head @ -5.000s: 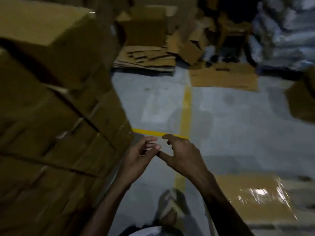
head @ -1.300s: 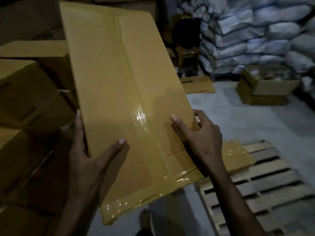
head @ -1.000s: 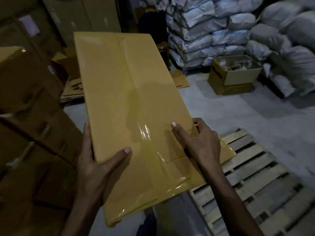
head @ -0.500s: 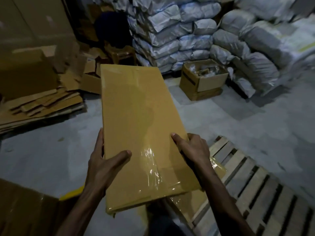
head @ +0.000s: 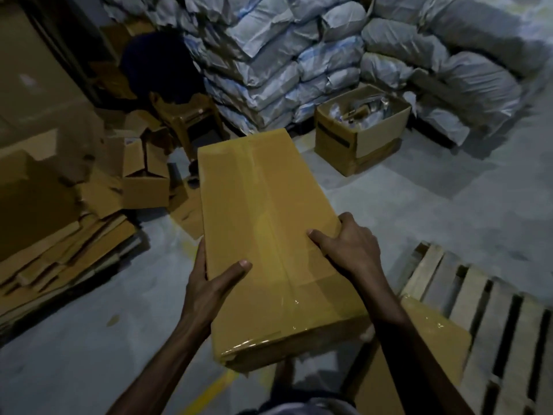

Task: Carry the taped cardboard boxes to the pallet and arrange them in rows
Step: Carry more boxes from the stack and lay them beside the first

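I hold a long taped cardboard box flat in front of me above the floor. My left hand grips its left edge, thumb lying on top. My right hand grips the right edge, thumb on the top face. Clear tape runs down the box's middle seam and across its near end. The wooden pallet lies at the lower right. A second taped box lies flat on the pallet's near left corner, partly hidden by my right arm.
Flattened cardboard is piled on the left with open empty cartons behind it. Stacked white sacks fill the back. An open carton of items and a plastic stool stand before them. Grey floor lies ahead.
I have turned right, away from the box stack, with the box held in both hands. The box has come down from nearly upright to lying flat. The pallet is now closer at the right.
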Motion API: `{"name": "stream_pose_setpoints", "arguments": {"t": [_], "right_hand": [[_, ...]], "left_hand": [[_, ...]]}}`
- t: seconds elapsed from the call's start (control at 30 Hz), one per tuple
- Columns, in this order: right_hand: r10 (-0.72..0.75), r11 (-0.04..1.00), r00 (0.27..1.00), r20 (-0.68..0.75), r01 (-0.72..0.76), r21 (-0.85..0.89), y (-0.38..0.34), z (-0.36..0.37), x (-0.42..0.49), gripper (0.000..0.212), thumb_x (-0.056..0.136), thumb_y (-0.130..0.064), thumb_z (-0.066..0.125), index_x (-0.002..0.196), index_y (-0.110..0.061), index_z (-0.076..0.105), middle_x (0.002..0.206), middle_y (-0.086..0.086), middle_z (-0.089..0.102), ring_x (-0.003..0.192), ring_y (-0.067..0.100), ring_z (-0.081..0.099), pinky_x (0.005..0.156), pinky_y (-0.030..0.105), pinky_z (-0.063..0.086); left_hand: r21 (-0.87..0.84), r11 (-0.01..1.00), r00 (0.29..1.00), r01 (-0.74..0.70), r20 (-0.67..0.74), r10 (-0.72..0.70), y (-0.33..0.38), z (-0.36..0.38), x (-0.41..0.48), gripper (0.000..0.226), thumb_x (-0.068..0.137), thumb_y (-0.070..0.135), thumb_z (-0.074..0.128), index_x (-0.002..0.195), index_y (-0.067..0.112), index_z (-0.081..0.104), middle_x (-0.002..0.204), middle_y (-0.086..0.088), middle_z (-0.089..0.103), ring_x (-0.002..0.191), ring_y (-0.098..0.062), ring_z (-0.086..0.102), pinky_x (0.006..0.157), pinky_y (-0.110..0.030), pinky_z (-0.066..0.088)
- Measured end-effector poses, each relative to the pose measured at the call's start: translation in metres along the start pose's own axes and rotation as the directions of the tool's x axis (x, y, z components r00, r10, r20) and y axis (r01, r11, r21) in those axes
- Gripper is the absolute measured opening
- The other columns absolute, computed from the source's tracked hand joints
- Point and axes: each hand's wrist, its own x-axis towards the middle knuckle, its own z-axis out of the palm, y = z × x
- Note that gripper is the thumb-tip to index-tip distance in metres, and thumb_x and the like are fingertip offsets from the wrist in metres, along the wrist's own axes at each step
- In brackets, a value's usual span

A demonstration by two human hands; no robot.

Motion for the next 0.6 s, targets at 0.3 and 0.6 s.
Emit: {"name": "stream_pose_setpoints", "arguments": {"t": [0.3, 0.6], "right_hand": [[0.109, 0.994, 0.964, -0.241, -0.11, 0.009, -0.044, -0.01, 0.181, 0.068, 0.085, -0.079, 0.055, 0.118, -0.02, 0.062, 0.106, 0.005, 0.07, 0.097, 0.03, 0.064, 0.075, 0.038, 0.049], [0.363, 0.93, 0.802, -0.474, -0.34, 0.137, -0.027, -0.054, 0.339, 0.069, 0.087, -0.078, 0.055, 0.123, -0.019, 0.06, 0.111, 0.01, 0.068, 0.104, 0.034, 0.06, 0.079, 0.039, 0.04]], "left_hand": [[0.033, 0.998, 0.989, -0.045, 0.143, 0.04, 0.058, 0.054, 0.224, 0.1, 0.058, 0.065, 0.087, 0.146, 0.06, 0.039, 0.13, 0.022, 0.064, 0.114, -0.011, 0.067, 0.095, -0.052, 0.058], [0.064, 0.981, 0.875, -0.181, 0.466, 0.131, 0.112, 0.185, 0.442, 0.09, 0.073, 0.05, 0.088, 0.149, 0.055, 0.04, 0.133, 0.025, 0.063, 0.116, -0.001, 0.064, 0.099, -0.043, 0.056]]}}
